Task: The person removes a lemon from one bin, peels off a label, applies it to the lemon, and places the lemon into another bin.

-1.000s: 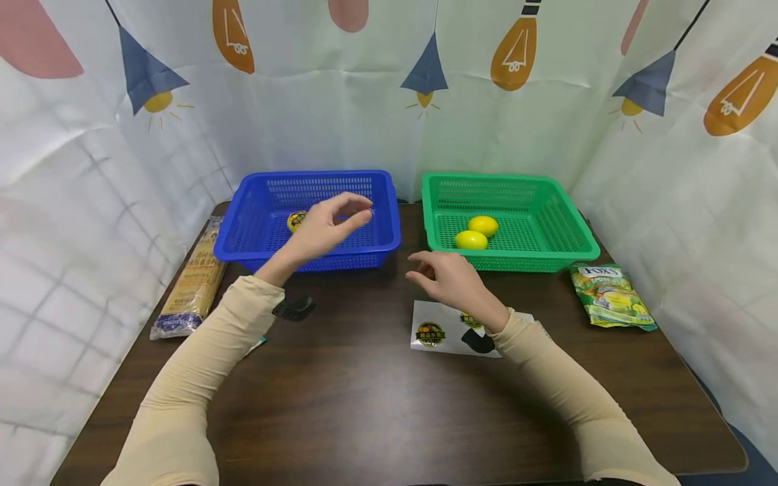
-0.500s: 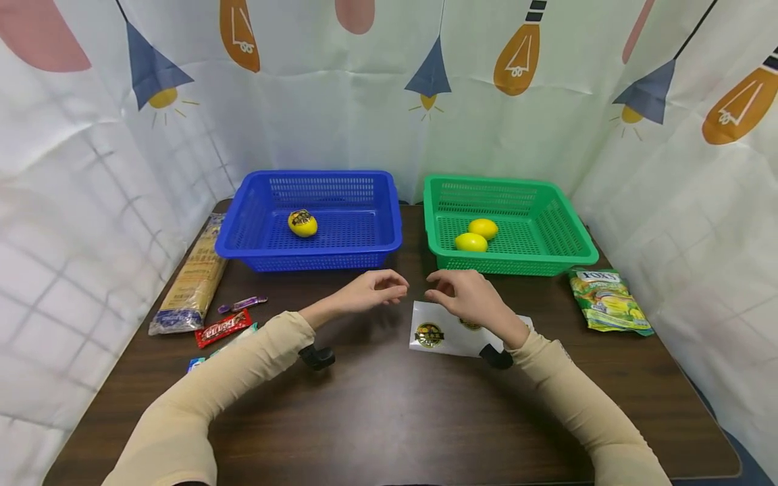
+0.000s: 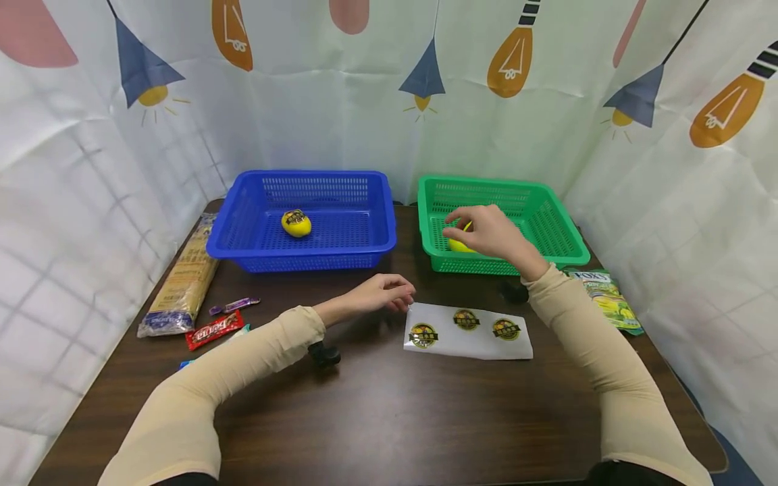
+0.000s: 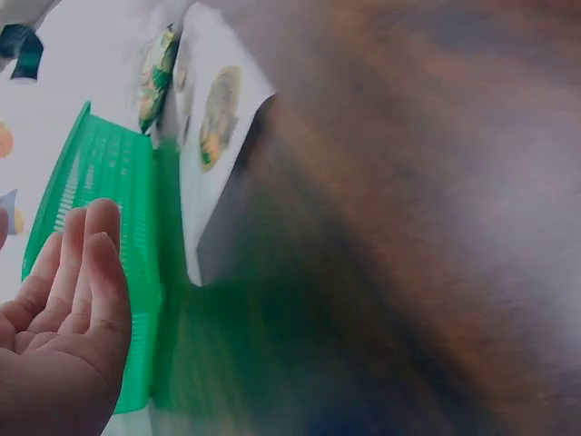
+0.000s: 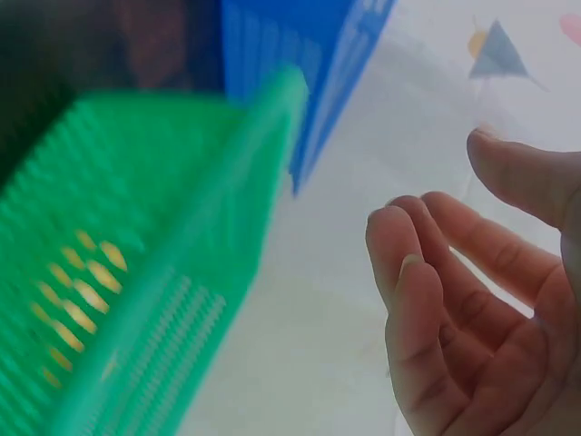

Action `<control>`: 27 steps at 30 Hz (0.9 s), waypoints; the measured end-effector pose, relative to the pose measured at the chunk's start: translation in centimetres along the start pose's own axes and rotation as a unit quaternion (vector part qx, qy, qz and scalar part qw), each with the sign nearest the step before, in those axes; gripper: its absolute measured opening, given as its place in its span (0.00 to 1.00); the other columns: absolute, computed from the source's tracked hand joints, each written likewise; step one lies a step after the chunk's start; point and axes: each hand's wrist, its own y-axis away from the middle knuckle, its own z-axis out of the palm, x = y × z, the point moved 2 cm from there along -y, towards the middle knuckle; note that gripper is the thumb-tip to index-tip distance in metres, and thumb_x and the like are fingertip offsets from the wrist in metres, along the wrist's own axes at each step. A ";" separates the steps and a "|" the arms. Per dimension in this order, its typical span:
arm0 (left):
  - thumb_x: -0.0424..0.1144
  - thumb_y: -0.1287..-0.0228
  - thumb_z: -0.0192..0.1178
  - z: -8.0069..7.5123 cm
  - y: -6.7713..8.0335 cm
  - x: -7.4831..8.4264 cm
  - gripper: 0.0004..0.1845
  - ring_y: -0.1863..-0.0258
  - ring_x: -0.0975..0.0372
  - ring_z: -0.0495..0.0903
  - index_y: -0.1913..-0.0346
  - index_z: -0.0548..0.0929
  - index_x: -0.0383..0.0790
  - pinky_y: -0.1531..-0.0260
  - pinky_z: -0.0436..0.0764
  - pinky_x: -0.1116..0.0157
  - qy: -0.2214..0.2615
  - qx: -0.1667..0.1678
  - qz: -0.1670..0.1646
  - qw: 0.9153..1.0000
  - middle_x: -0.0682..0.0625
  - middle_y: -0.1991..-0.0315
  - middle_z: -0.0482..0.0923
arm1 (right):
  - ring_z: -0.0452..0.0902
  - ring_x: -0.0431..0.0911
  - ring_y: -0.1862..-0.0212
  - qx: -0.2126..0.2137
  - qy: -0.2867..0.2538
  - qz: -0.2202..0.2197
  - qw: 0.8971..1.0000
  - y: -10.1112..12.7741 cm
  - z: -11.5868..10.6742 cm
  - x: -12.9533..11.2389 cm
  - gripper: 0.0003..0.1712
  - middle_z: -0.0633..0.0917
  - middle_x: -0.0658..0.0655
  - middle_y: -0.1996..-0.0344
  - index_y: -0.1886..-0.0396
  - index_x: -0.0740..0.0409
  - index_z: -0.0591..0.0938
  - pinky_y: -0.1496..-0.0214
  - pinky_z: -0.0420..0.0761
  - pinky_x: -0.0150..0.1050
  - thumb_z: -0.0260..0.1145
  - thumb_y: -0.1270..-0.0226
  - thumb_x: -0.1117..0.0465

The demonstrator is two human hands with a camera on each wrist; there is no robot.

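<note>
My right hand [image 3: 489,233] hovers over the green basket [image 3: 480,182], its fingers loosely bent and holding nothing. It partly hides a yellow lemon [image 3: 457,247] in that basket; yellow shows through the slots in the right wrist view. My left hand [image 3: 385,294] is by the upper left corner of a white sticker sheet [image 3: 452,345]; contact with it is unclear. The left wrist view has that hand's fingers [image 4: 68,272] relaxed and bare. Three round black-and-gold stickers [image 3: 466,319] show on the sheet. A lemon with a dark sticker [image 3: 296,224] sits in the blue basket [image 3: 304,262].
At the table's left lie a long clear packet [image 3: 182,280], a red wrapped bar [image 3: 215,329] and a small purple sweet [image 3: 235,306]. A green candy bag [image 3: 614,304] lies at the right, partly behind my right sleeve. A curtain [image 3: 365,128] closes off the back.
My left hand has come from over the blue basket down to the sheet's left corner. My right hand has risen from above the sheet to over the green basket, uncovering the stickers.
</note>
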 end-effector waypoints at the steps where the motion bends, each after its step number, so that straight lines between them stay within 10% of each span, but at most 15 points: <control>1: 0.46 0.22 0.49 -0.1 -0.2 0.0 0.24 0.57 0.60 0.86 0.39 0.75 0.27 0.46 0.85 0.51 0.009 0.004 0.000 1.000 0.31 0.47 0.82 | 0.87 0.52 0.60 0.002 -0.001 0.011 1.000 -0.6 -0.6 0.3 0.18 0.90 0.62 0.59 0.48 0.55 0.86 0.61 0.84 0.45 0.66 0.31 0.50; 10: 0.47 0.21 0.48 -0.4 -2.9 0.1 0.27 0.56 0.63 0.87 0.36 0.71 0.23 0.44 0.85 0.59 0.114 0.036 -0.027 0.992 0.27 0.42 0.78 | 0.84 0.53 0.58 0.021 -0.058 0.102 0.993 -6.0 -4.5 4.7 0.24 0.87 0.66 0.51 0.43 0.55 0.82 0.52 0.81 0.49 0.57 0.25 0.45; 17: 0.53 0.20 0.43 0.0 -4.8 1.0 0.32 0.51 0.58 0.87 0.34 0.70 0.25 0.42 0.84 0.60 0.160 0.064 -0.021 0.985 0.28 0.40 0.77 | 0.78 0.40 0.72 0.008 -0.090 0.173 0.981 -8.7 -3.2 7.4 0.24 0.88 0.56 0.68 0.42 0.58 0.82 0.54 0.85 0.45 0.60 0.27 0.47; 27: 0.51 0.20 0.44 0.4 -6.0 2.0 0.27 0.48 0.56 0.86 0.35 0.71 0.30 0.41 0.83 0.60 0.189 0.081 -0.014 0.978 0.31 0.41 0.79 | 0.78 0.55 0.39 -0.211 -0.129 0.330 0.911 -9.8 1.7 10.0 0.32 0.77 0.64 0.35 0.31 0.60 0.70 0.36 0.81 0.45 0.62 0.27 0.48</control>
